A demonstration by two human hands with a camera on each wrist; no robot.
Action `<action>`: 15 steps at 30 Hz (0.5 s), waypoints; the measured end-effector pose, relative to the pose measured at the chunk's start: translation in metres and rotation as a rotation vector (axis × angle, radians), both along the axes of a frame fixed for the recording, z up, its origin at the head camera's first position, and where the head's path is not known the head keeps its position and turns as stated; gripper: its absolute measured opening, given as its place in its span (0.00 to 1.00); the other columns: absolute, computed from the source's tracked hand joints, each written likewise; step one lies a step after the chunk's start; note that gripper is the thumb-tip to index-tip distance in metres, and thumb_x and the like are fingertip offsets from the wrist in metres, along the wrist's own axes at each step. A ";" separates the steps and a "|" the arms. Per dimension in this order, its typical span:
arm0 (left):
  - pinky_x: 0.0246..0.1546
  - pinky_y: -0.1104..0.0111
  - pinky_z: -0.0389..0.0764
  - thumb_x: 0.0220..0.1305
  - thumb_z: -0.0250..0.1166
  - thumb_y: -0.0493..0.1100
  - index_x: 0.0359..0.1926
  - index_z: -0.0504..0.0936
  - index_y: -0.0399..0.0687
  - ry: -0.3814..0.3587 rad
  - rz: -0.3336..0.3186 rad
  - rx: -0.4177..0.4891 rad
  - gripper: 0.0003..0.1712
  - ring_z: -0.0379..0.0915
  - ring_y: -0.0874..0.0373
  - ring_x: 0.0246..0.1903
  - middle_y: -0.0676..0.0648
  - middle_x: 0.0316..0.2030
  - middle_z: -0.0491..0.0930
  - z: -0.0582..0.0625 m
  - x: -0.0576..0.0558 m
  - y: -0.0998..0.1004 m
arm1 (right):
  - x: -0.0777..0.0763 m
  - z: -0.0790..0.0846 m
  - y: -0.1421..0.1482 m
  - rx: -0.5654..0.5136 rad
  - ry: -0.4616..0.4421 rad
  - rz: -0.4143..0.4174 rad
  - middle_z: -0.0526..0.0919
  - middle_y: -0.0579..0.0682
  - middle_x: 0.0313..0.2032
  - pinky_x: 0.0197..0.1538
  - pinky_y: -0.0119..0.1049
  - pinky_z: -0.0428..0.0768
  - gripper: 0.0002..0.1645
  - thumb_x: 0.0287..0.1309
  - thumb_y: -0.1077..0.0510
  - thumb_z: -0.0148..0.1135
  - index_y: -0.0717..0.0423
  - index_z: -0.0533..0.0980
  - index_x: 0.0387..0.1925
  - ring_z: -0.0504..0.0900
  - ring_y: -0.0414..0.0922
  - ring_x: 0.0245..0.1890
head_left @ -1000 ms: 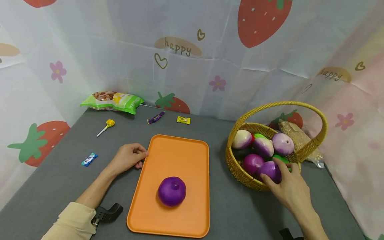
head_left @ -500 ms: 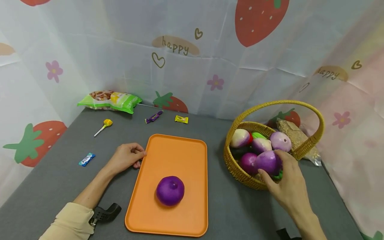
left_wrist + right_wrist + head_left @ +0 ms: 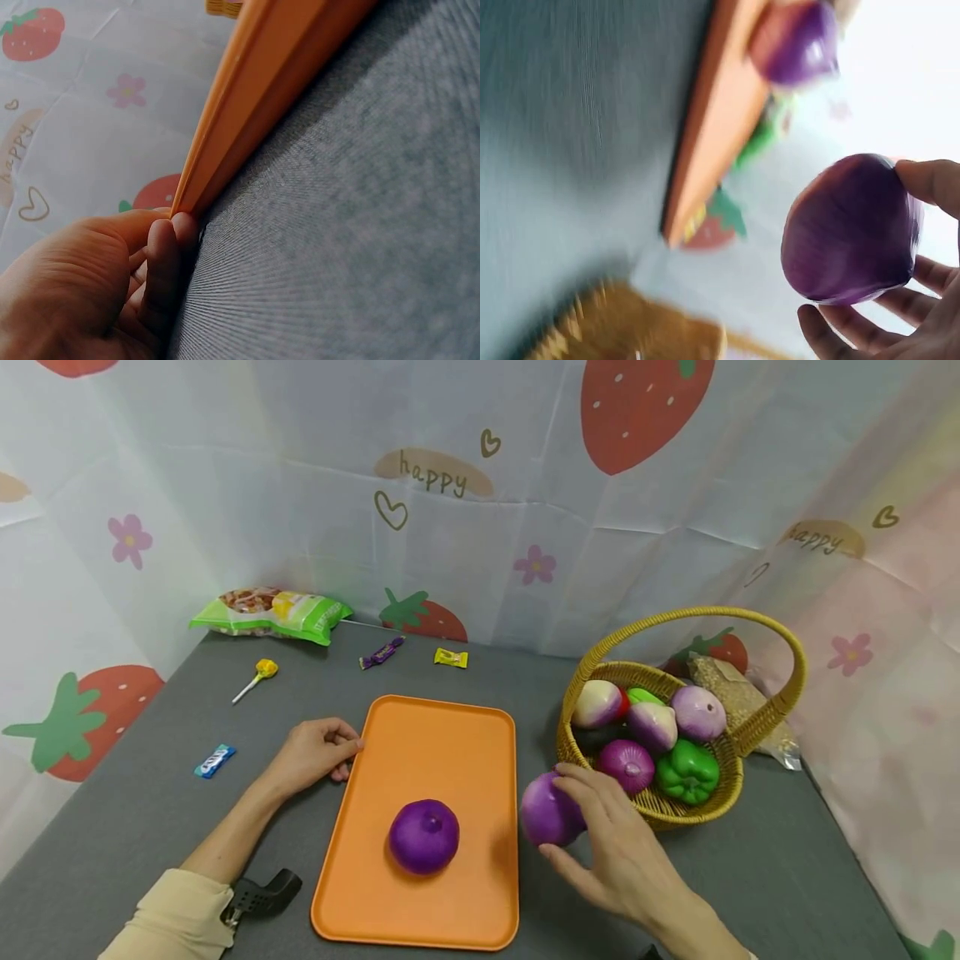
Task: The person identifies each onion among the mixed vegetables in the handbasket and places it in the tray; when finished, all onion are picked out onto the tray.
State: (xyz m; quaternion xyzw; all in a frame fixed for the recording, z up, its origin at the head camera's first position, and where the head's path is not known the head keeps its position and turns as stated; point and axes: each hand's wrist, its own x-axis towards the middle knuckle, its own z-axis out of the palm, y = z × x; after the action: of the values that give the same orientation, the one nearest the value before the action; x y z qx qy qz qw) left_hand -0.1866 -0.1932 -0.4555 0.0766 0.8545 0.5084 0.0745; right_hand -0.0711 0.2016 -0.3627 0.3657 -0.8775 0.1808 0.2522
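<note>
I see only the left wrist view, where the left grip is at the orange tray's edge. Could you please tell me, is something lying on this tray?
Observer: Yes, one round purple vegetable lies on the orange tray.
Operator: Thank you. And what is the other grip doing?
Observer: The right grip holds a second purple vegetable.
Operator: At the top of my picture there is something woven. What is it?
Observer: It is the handled basket, with a green bell pepper among its contents.
</note>
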 end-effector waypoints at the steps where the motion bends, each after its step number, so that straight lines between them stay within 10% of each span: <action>1: 0.23 0.68 0.83 0.67 0.64 0.45 0.41 0.81 0.37 -0.001 0.000 -0.002 0.13 0.79 0.60 0.19 0.47 0.24 0.82 0.000 0.000 0.000 | 0.000 -0.005 -0.005 0.020 -0.018 0.024 0.75 0.55 0.60 0.65 0.29 0.66 0.34 0.63 0.38 0.59 0.59 0.71 0.58 0.74 0.49 0.58; 15: 0.23 0.68 0.83 0.67 0.64 0.46 0.41 0.81 0.37 -0.009 -0.003 0.000 0.14 0.79 0.60 0.19 0.47 0.25 0.83 0.000 0.000 -0.001 | -0.001 -0.042 -0.045 0.252 -0.091 0.100 0.73 0.53 0.57 0.51 0.41 0.82 0.35 0.49 0.42 0.73 0.45 0.72 0.58 0.78 0.47 0.53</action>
State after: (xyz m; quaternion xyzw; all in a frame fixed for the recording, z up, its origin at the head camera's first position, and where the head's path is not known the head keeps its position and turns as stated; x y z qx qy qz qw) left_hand -0.1865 -0.1938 -0.4557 0.0754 0.8540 0.5086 0.0791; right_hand -0.0721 0.1566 -0.4045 0.4293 -0.8844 0.0980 0.1548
